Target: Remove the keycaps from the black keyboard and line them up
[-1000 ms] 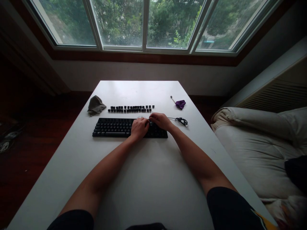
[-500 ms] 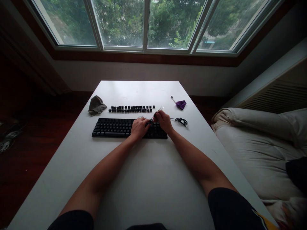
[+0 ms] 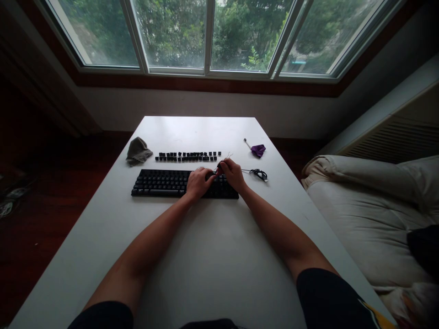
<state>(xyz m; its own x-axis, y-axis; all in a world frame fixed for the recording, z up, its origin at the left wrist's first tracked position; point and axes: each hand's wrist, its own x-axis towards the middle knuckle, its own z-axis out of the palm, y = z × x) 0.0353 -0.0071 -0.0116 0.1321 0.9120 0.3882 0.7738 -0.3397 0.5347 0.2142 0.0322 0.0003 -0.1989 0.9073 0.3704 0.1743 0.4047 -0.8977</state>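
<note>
A black keyboard (image 3: pixel 161 183) lies across the middle of the white table (image 3: pixel 212 256). My left hand (image 3: pixel 199 182) rests on its right half with the fingers curled, reaching toward the right hand. My right hand (image 3: pixel 232 173) is closed in a pinch on a thin wire tool (image 3: pixel 227 157) over the keyboard's upper right keys. Behind the keyboard lies a row of loose black keycaps (image 3: pixel 188 156).
A crumpled grey cloth (image 3: pixel 137 151) lies at the back left. A small purple brush (image 3: pixel 255 148) and a coiled black cable (image 3: pixel 258 173) lie to the right of the keyboard. A white cushion (image 3: pixel 370 201) stands beside the table's right edge.
My right hand has lifted and turned upright with the wire tool, then shifted slightly. My left hand has moved its fingers closer to the right hand.
</note>
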